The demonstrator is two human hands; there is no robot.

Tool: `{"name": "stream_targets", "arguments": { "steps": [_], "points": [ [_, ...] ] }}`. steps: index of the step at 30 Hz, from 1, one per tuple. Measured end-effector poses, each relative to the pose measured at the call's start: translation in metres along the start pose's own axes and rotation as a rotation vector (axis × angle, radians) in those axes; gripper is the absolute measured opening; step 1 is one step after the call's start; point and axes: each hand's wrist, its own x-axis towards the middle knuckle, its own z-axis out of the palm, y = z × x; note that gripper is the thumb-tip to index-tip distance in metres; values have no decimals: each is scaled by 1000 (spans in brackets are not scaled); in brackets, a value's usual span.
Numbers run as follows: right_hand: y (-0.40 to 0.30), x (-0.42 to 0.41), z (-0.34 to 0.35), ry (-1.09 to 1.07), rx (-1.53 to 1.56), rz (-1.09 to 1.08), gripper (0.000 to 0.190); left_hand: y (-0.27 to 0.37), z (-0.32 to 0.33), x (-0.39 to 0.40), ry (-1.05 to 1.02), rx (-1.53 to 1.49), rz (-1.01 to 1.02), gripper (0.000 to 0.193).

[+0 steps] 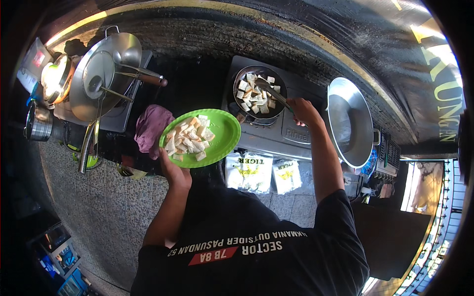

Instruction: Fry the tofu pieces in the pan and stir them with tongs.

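Observation:
My left hand (pixel 176 171) grips the near left edge of a green oval plastic plate (pixel 224 127), which bears a heap of pale bread pieces (pixel 189 138). In my right hand (pixel 305 111) is the handle of a metal utensil (pixel 277 97); its far end is among more bread pieces (pixel 255 97) in a dark frying pan (pixel 242 76). That pan stands on a burner of a gas stove (pixel 296 127), its wooden handle (pixel 240 118) pointing towards the plate. Beside the plate lies a purple cloth (pixel 152 127), partly hidden by it.
At the left, a large metal wok (pixel 129 46) with a strainer (pixel 97 70) and ladles rests on another stove (pixel 113 124); a steel pot (pixel 39 122) is beyond it. A big metal basin (pixel 350 122) stands right of my right forearm. Plastic packets (pixel 248 172) lie below the stove's front edge.

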Motion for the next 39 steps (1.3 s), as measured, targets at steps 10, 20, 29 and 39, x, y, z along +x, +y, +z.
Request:
{"name": "stream_targets", "arguments": {
  "steps": [10, 20, 29, 39],
  "points": [
    [13, -6, -4, -30, -35, 81, 43, 5, 11, -6, 65, 8, -13, 64],
    [1, -13, -16, 36, -24, 68, 43, 4, 6, -5, 49, -1, -18, 61],
    [4, 0, -1, -3, -52, -50, 39, 3, 0, -4, 4, -30, -11, 62],
    [-3, -36, -5, 158, 107, -49, 49, 6, -3, -6, 10, -65, 2, 63]
  ]
}}
